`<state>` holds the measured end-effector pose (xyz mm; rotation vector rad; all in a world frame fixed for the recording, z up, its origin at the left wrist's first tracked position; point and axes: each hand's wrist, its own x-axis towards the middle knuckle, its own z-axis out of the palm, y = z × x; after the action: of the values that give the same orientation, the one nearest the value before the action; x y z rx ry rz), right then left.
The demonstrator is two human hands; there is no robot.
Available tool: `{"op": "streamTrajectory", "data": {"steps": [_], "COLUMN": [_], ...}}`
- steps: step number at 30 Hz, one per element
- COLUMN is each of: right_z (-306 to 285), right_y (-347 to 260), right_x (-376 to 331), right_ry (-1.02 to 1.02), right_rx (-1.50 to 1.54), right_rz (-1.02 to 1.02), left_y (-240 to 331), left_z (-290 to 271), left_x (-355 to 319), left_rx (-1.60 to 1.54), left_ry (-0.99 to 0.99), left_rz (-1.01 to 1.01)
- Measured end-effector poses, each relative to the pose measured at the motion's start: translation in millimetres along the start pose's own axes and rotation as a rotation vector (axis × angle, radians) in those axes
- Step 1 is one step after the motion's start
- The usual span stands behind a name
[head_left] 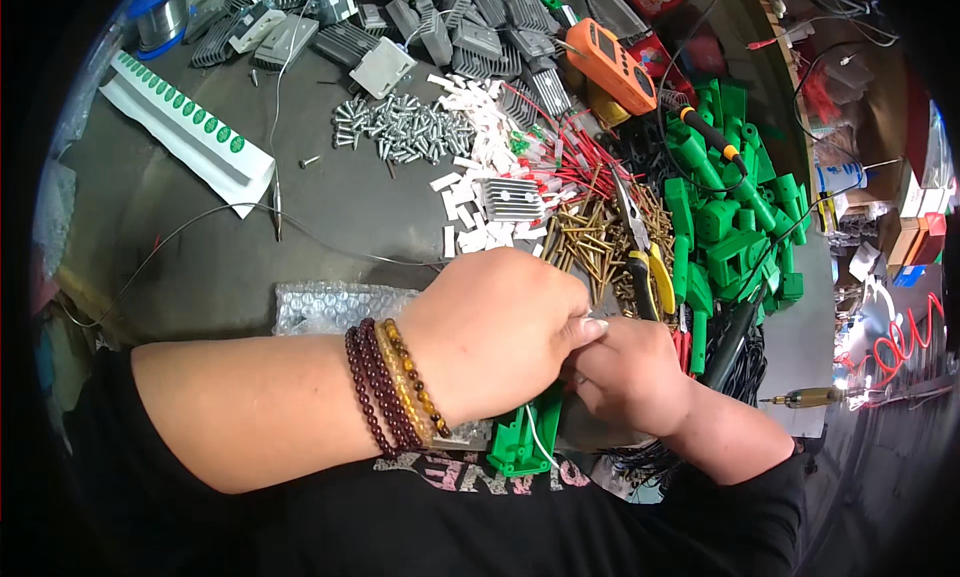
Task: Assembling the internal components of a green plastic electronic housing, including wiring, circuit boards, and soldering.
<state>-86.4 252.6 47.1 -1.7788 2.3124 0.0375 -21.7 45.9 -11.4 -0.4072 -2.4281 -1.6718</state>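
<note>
My left hand (505, 312), with beaded bracelets at its wrist, meets my right hand (635, 377) near the front edge of the table. Both are closed, their fingertips pressed together. Whatever sits between the fingers is hidden by the hands. Just below them lies an open green plastic housing (515, 447), its upper part covered by my hands. A white wire (541, 439) runs out from under my fingers across this housing. Bubble wrap (335, 305) lies beneath my left wrist. Beyond my right hand rest pliers with yellow and black handles (655, 277).
Brass screws (590, 242), white connector pieces (485, 127), silver screws (405, 127) and a finned heat sink (512, 199) lie ahead. Green housings (735, 217) pile at right beside an orange multimeter (610, 65). A soldering iron (710, 137) and its cord cross there. A white sticker strip (190, 127) lies left.
</note>
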Motion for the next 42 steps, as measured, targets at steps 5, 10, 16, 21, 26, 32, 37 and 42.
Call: {"op": "streamTrajectory", "data": {"steps": [5,10,16,21,26,32,37,42], "right_z": [-11.4,-25.1,-11.0,-24.0,-68.4,-66.0,-37.1,-32.6], "right_y": [11.6,19.1,25.1,17.4,21.9,-38.2,-31.7,-38.1], "right_x": [9.9,35.7,33.5,33.4,23.1,-12.9,-2.8,-2.0], "right_ry": [0.044,-0.478,-0.381,-0.402,0.018,-0.257,-0.066,-0.094], "right_rx": [0.422,0.516,0.696,0.589,0.069,0.006,-0.219,-0.242], "right_rz": [0.407,0.565,0.506,0.54,0.165,0.068,0.018,-0.055], "left_y": [-1.7,1.6,-1.2,-1.0,-0.7,-1.7,-3.2,-2.6], "left_z": [1.1,-1.8,0.8,2.8,1.4,2.7,2.4,2.5], "left_x": [0.3,-1.1,-0.1,-2.3,-2.7,-1.5,-0.8,-3.0], "left_rx": [-0.056,-0.066,-0.016,-0.035,-0.03,-0.045,-0.022,-0.046], "left_ry": [0.027,-0.031,0.004,0.002,0.004,0.028,0.017,0.026], "left_rz": [0.006,-0.039,0.015,0.013,-0.026,0.013,0.024,0.032]}}
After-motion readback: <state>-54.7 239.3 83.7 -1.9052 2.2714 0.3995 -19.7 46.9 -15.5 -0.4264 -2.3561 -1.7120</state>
